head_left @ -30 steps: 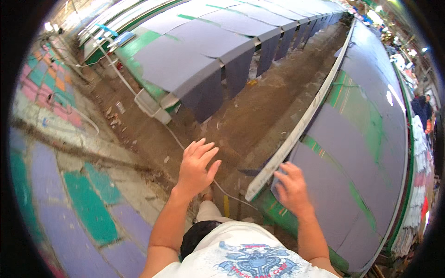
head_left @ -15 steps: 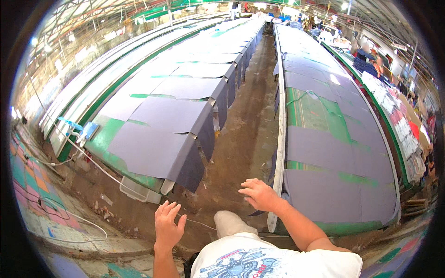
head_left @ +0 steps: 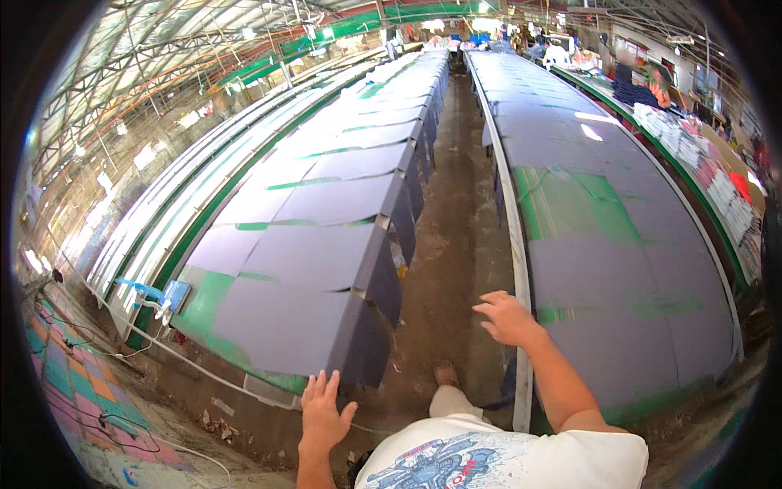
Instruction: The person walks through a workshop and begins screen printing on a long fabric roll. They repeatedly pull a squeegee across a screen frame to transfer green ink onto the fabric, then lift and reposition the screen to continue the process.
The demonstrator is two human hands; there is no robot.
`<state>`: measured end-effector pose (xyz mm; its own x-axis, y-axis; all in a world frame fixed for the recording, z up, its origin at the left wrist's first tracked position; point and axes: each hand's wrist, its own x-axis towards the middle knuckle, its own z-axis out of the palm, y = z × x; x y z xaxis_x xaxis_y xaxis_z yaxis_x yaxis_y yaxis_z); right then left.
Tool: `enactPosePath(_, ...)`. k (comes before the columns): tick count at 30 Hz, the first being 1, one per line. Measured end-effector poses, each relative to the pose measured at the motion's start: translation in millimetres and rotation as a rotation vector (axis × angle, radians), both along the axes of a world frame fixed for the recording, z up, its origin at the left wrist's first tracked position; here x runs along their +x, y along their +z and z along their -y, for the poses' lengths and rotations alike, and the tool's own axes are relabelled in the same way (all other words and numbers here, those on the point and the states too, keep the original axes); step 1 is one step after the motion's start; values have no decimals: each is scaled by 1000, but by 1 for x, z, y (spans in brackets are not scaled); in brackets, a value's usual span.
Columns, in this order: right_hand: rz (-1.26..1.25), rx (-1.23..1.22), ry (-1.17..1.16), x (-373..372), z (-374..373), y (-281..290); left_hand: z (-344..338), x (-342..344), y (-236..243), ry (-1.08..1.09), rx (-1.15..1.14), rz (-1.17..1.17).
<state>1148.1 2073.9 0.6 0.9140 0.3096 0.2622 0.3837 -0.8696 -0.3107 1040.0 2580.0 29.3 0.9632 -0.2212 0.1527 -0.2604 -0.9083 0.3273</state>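
Note:
My left hand (head_left: 326,414) hangs in the air with its fingers spread, holding nothing, close to the near corner of the left long table. My right hand (head_left: 508,319) is over the aisle beside the right table's pale edge rail (head_left: 521,342); its fingers are apart and slightly bent, with nothing in them. Dark grey-purple fabric panels (head_left: 281,318) lie in a row along the left table, their ends draping over its aisle side. More fabric panels (head_left: 611,277) cover the right table, and a bare green patch (head_left: 574,208) shows among them.
A brown floor aisle (head_left: 452,244) runs between the tables. A blue device on a stand (head_left: 173,297) and a white cable (head_left: 98,297) are at the left table's near end. Stacked light cloth (head_left: 709,171) lies far right, near another person (head_left: 639,85).
My view has tilted up and shifted, with the tables now lower in the picture. Both hands appear farther right in it, still holding nothing. A foot now shows in the aisle.

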Motion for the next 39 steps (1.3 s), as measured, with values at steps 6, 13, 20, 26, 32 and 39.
enactPosePath(6, -186, -79, -373, 101, 91, -35, 30, 121, -25, -22, 129, -127)
enactPosePath(13, -175, 43, -438, 210, 160, -72, 102, 290, -30, -94, -23, -23)
enactPosePath(20, -174, 100, -375, 254, 189, -67, 170, 437, -40, -62, -88, 85)
enactPosePath(26, -267, 257, -448, 259, 196, -57, 232, 570, -38, -180, -71, 125)
enactPosePath(32, -256, 199, -496, 337, 234, -35, 297, 708, -48, -178, 18, 68)
enactPosePath(39, -38, 76, -336, 584, 278, -12, 346, 894, -86, -89, -31, 32)
